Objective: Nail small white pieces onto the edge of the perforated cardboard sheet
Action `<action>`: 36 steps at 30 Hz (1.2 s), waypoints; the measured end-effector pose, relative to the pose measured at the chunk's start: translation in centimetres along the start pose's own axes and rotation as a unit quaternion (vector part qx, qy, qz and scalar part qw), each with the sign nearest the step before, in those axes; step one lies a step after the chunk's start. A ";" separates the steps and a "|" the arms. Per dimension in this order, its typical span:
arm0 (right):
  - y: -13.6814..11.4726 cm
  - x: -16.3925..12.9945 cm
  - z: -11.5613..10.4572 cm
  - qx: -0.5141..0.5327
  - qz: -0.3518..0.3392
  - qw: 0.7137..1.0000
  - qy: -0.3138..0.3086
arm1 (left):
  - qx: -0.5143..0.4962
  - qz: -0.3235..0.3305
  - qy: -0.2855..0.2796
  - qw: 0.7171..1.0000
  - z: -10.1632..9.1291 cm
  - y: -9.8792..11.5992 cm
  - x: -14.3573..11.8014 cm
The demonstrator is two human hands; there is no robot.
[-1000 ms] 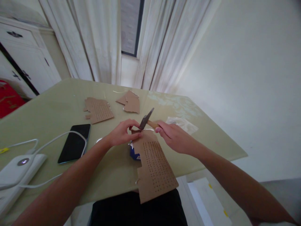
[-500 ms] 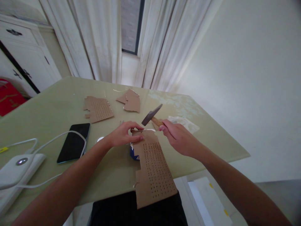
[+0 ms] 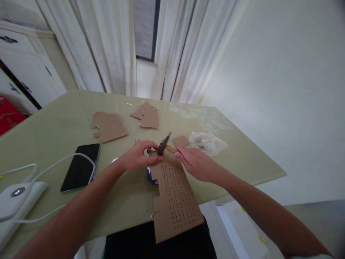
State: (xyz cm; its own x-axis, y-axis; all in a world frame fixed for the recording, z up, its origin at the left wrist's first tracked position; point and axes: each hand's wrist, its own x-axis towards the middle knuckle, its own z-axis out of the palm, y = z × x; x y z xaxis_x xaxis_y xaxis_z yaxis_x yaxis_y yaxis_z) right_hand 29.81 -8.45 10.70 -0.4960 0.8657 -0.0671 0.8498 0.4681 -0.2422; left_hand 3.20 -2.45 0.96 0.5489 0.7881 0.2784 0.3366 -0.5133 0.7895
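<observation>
My right hand (image 3: 198, 163) is wrapped around the wooden handle of a small hammer (image 3: 164, 143). The hammer's dark metal head is low over the far end of a brown cardboard strip (image 3: 179, 196), close to my left fingertips. Rows of small punched holes run along this strip, whose near end hangs past the table edge over my lap. My left hand (image 3: 140, 154) grips the strip's far left corner, thumb on top and forefinger at the far edge. Whether those fingers also hold something small is hidden by the hammer head. Beneath the strip, a blue object (image 3: 152, 177) partly shows.
Farther back on the table (image 3: 121, 205) lie another holed cardboard piece (image 3: 111, 126), torn cardboard scraps (image 3: 150, 118) and a clear plastic bag (image 3: 207, 143). To the left are a black phone (image 3: 81, 167), a white cable (image 3: 64, 158) and a white power bank (image 3: 16, 196).
My right hand has brought the hammer down and left, so its head is now beside my left fingertips. My left hand keeps its grip on the cardboard. The view has shifted slightly.
</observation>
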 end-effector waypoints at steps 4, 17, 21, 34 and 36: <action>0.1 0.0 0.0 0.024 0.000 0.999 0.030 | 0.003 -0.015 0.002 1.000 0.0 0.0 -0.1; 2.2 2.6 0.4 0.443 0.023 0.886 0.136 | 0.002 -0.044 0.008 0.999 0.1 0.1 -0.3; 4.3 6.5 2.4 0.688 0.023 0.721 0.079 | -0.006 -0.057 0.007 0.998 0.1 -0.2 -0.4; 7.3 7.5 7.5 0.790 0.063 0.608 0.048 | -0.017 -0.077 0.024 0.997 0.6 0.3 -1.3; 7.1 7.2 7.2 0.791 0.068 0.607 0.035 | -0.022 -0.073 0.039 0.996 0.6 0.2 -1.3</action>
State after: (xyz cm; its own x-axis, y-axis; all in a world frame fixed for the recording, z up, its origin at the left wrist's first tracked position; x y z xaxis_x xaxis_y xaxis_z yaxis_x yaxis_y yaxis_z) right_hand 31.01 -0.10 1.56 -0.3849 0.9084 -0.1634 -0.3797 -0.3172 -0.8690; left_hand 2.96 -3.79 0.42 0.4351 0.8783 0.1979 0.3739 -0.3763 0.8477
